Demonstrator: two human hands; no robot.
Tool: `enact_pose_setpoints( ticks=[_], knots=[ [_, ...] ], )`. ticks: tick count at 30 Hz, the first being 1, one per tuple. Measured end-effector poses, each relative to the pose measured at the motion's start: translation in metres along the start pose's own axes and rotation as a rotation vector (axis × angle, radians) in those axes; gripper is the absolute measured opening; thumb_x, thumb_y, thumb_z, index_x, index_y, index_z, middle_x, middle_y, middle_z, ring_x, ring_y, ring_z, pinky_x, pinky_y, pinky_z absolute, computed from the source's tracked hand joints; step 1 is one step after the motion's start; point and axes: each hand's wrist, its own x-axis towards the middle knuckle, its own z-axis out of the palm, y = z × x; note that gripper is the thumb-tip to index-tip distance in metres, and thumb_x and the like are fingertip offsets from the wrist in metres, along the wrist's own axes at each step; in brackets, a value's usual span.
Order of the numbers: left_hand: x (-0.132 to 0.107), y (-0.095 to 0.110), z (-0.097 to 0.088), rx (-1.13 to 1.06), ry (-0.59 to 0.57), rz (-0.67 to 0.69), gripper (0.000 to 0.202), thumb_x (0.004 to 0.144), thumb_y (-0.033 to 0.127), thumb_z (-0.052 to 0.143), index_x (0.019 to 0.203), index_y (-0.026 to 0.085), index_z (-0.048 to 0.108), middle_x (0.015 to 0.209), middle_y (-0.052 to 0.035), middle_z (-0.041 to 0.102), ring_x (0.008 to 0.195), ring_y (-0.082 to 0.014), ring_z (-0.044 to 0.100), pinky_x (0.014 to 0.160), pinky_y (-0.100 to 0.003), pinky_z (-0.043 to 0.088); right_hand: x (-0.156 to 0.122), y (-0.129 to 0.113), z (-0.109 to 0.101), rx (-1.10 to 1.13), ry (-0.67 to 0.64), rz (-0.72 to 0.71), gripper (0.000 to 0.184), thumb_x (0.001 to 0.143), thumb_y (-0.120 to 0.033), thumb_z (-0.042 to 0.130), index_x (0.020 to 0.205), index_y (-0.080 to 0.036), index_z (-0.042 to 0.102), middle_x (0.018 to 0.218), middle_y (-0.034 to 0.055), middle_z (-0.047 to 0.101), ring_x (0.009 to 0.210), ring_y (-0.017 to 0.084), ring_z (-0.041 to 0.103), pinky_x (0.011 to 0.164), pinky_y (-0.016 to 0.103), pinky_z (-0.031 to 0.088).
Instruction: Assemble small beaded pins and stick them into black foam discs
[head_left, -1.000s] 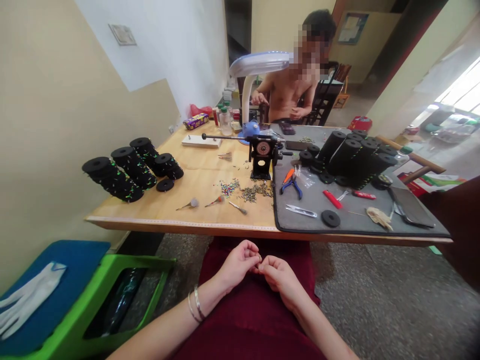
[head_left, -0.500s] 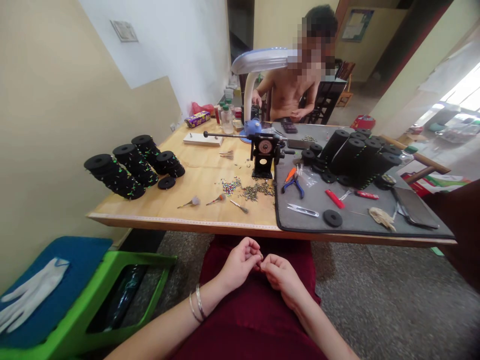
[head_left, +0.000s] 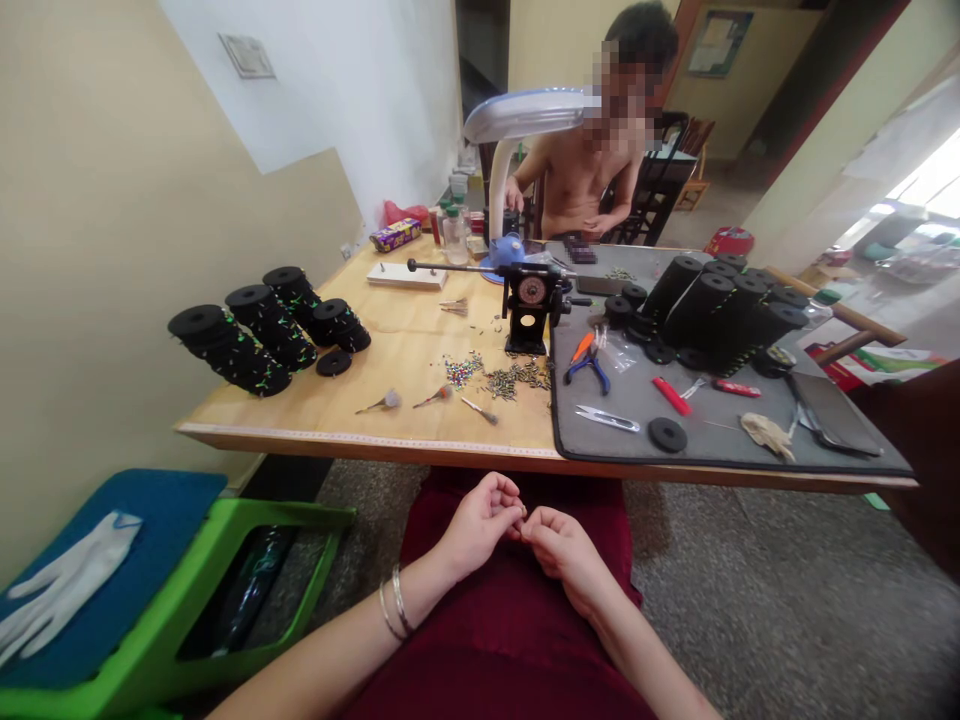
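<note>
Over my lap, in front of the table edge, my left hand [head_left: 487,518] and my right hand [head_left: 559,548] meet at the fingertips. Both are pinched closed; whatever lies between the fingers is too small to make out. Beyond them on the wooden table [head_left: 390,340] lie several small feathery bundles, one of them an orange-tipped bundle [head_left: 433,397]. A pile of coloured beads [head_left: 463,371] sits beside a heap of small dark metallic pieces [head_left: 514,380]. Behind these stands a black hand-cranked device [head_left: 527,308] with a dial.
Black foam spools [head_left: 244,335] stand stacked at left, more black spools [head_left: 701,310] at right. The grey mat [head_left: 720,435] bears blue-handled pliers [head_left: 587,372], thread snips [head_left: 607,418] and a foam disc [head_left: 667,435]. A lamp [head_left: 499,190] and another person [head_left: 581,185] are across the table. A green stool [head_left: 315,520] stands left.
The camera view has shifted very slightly. My hands keep the same pinched pose, and nothing on the table has visibly moved.
</note>
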Motion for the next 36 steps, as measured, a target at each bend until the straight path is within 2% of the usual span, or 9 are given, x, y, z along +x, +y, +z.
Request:
enact_pose_setpoints(
  ticks=[13, 20, 23, 26, 29, 32, 34, 36],
  knots=[
    [-0.004, 0.001, 0.001, 0.095, -0.006, 0.059, 0.018, 0.074, 0.019, 0.059, 0.086, 0.017, 0.046, 0.073, 0.0011, 0.056, 0.063, -0.0109, 0.056, 0.057, -0.024, 0.048, 0.000, 0.000, -0.001, 0.001, -0.001, -0.003, 0.022, 0.066, -0.031, 0.062, 0.063, -0.019, 0.044, 0.041, -0.0129, 0.028, 0.039, 0.004, 0.011, 0.040, 0.022, 0.004],
    [-0.011, 0.007, 0.001, 0.418, 0.012, 0.235, 0.014, 0.080, 0.015, 0.051, 0.094, 0.019, 0.050, 0.079, -0.0031, 0.061, 0.072, -0.0151, 0.059, 0.068, -0.028, 0.048, 0.002, 0.003, -0.002, -0.035, 0.036, -0.037, 0.030, 0.069, -0.041, 0.064, 0.065, -0.020, 0.043, 0.043, -0.0125, 0.028, 0.039, 0.004, 0.012, 0.040, 0.021, 0.006],
    [-0.014, 0.011, 0.000, 0.573, 0.007, 0.313, 0.019, 0.081, 0.014, 0.049, 0.099, 0.020, 0.054, 0.083, -0.0051, 0.063, 0.075, -0.0169, 0.060, 0.072, -0.030, 0.046, 0.004, 0.005, -0.002, -0.133, 0.074, -0.110, 0.034, 0.068, -0.047, 0.064, 0.064, -0.020, 0.045, 0.045, -0.0104, 0.032, 0.041, 0.006, 0.019, 0.041, 0.022, 0.012],
    [-0.017, 0.013, 0.000, 0.599, -0.003, 0.350, 0.022, 0.082, 0.016, 0.048, 0.101, 0.022, 0.058, 0.088, -0.0068, 0.064, 0.080, -0.0192, 0.060, 0.076, -0.031, 0.045, 0.005, 0.004, -0.002, -0.231, 0.099, -0.203, 0.035, 0.070, -0.050, 0.063, 0.062, -0.019, 0.046, 0.049, -0.0077, 0.035, 0.045, 0.008, 0.026, 0.044, 0.022, 0.018],
    [-0.017, 0.012, 0.000, 0.521, -0.019, 0.304, 0.024, 0.081, 0.017, 0.050, 0.103, 0.022, 0.058, 0.088, -0.0067, 0.065, 0.082, -0.0196, 0.060, 0.078, -0.032, 0.045, 0.006, 0.005, -0.003, -0.318, 0.114, -0.294, 0.031, 0.074, -0.045, 0.059, 0.061, -0.019, 0.046, 0.053, -0.0059, 0.037, 0.050, 0.010, 0.030, 0.048, 0.023, 0.024],
    [-0.014, 0.010, 0.000, 0.356, 0.002, 0.134, 0.023, 0.077, 0.021, 0.056, 0.101, 0.019, 0.056, 0.084, -0.0056, 0.064, 0.076, -0.0182, 0.060, 0.069, -0.029, 0.047, 0.006, 0.008, -0.007, -0.454, 0.161, -0.380, 0.026, 0.078, -0.039, 0.056, 0.062, -0.020, 0.047, 0.054, -0.0048, 0.039, 0.051, 0.011, 0.032, 0.049, 0.023, 0.026],
    [-0.011, 0.011, 0.000, 0.292, 0.018, 0.048, 0.018, 0.074, 0.025, 0.061, 0.090, 0.016, 0.058, 0.078, -0.0046, 0.063, 0.071, -0.0170, 0.059, 0.062, -0.026, 0.046, 0.005, 0.011, -0.008, -0.560, 0.184, -0.426, 0.024, 0.080, -0.037, 0.054, 0.062, -0.020, 0.049, 0.052, -0.0047, 0.040, 0.049, 0.011, 0.033, 0.049, 0.023, 0.026],
    [-0.009, 0.013, 0.000, 0.330, 0.025, 0.068, 0.012, 0.072, 0.027, 0.064, 0.076, 0.016, 0.061, 0.072, -0.0030, 0.061, 0.068, -0.0154, 0.055, 0.060, -0.025, 0.044, 0.005, 0.012, -0.009, -0.646, 0.188, -0.464, 0.023, 0.081, -0.036, 0.053, 0.063, -0.021, 0.052, 0.050, -0.0045, 0.041, 0.048, 0.012, 0.034, 0.049, 0.024, 0.026]
  ],
)
